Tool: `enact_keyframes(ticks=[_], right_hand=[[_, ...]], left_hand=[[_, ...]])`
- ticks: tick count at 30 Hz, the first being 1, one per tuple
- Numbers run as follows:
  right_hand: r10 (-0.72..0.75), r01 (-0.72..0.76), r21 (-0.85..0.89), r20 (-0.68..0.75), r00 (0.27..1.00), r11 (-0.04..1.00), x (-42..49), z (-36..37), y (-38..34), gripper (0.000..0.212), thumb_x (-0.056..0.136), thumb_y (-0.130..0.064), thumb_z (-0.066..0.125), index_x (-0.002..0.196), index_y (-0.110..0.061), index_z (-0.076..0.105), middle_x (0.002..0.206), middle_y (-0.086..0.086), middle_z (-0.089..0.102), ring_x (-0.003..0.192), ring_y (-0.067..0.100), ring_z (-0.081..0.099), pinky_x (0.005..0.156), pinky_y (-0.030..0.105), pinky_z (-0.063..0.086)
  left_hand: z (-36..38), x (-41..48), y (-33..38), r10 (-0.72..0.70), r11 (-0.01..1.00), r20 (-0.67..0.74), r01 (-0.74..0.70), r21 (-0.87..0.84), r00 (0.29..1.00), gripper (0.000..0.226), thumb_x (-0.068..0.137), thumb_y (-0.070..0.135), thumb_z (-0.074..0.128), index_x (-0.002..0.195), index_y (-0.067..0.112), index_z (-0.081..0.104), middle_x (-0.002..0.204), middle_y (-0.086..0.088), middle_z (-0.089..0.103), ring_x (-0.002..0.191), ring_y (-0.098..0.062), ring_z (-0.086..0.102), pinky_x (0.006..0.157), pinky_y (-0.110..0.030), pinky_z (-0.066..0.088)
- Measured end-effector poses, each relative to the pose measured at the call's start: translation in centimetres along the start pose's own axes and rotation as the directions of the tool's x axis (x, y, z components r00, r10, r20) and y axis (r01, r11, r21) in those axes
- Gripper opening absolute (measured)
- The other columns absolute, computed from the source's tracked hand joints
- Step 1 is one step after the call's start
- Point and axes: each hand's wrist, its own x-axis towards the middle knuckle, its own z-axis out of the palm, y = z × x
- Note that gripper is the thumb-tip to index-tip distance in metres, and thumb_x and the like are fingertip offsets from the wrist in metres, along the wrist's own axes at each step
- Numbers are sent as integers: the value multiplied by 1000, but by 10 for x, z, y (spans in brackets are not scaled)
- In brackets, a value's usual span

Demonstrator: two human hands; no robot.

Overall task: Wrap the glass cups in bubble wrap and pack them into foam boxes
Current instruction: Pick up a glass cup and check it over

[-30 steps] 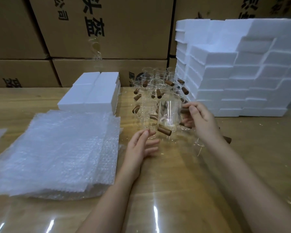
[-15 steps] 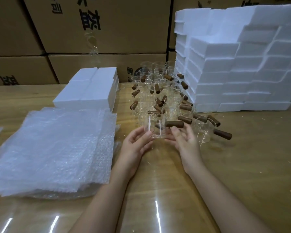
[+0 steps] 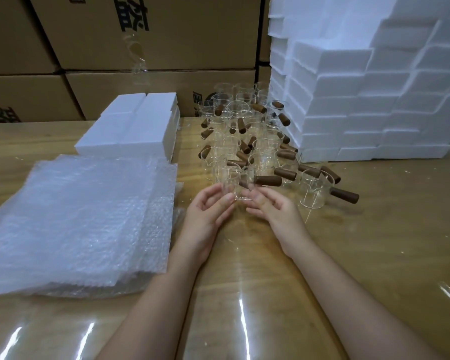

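Cup [image 3: 235, 181] moved down off the cluster [image 3: 238, 111]; left hand [image 3: 205, 216] and right hand [image 3: 276, 214] both pinch it. Lay it on wrap [image 3: 83, 216] at 9 o'clock.

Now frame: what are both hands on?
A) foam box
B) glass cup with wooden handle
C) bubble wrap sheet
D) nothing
B: the left hand and right hand pinch the cup between their fingertips at the near edge of the cup cluster, while the bubble wrap lies apart to the left.
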Motion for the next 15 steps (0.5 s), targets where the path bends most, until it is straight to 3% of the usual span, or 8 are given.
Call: enact_keyframes(ticks=[5,12,15], right_hand=[[-24,24,21,12,1000,999,-1,0,0,41,69,-39,66,105,-21,63,109,7,70,103,16,67,80,24,55],[-28,29,43,-24,999,999,-1,0,0,47,72,-32,66,111,-7,62,106,11,70,99,17,68,79,23,56],[-26,27,25,-17,1000,999,0,-1,1,32,79,-27,65,107,-11,63,101,9,72,92,13,70,76,21,56]], left_hand=[[1,0,-3,29,999,-3,-29,39,1000,58,67,20,73,120,7,53,110,-5,71,108,-22,65,94,-32,53],[5,-2,-7,83,989,-55,-75,125,995,55,62,28,75,109,8,54,114,-6,67,104,-19,66,83,-30,56],[4,-1,-8,106,984,-78,-93,151,991,57,57,33,78,104,9,56,108,-6,61,98,-17,64,78,-30,55]])
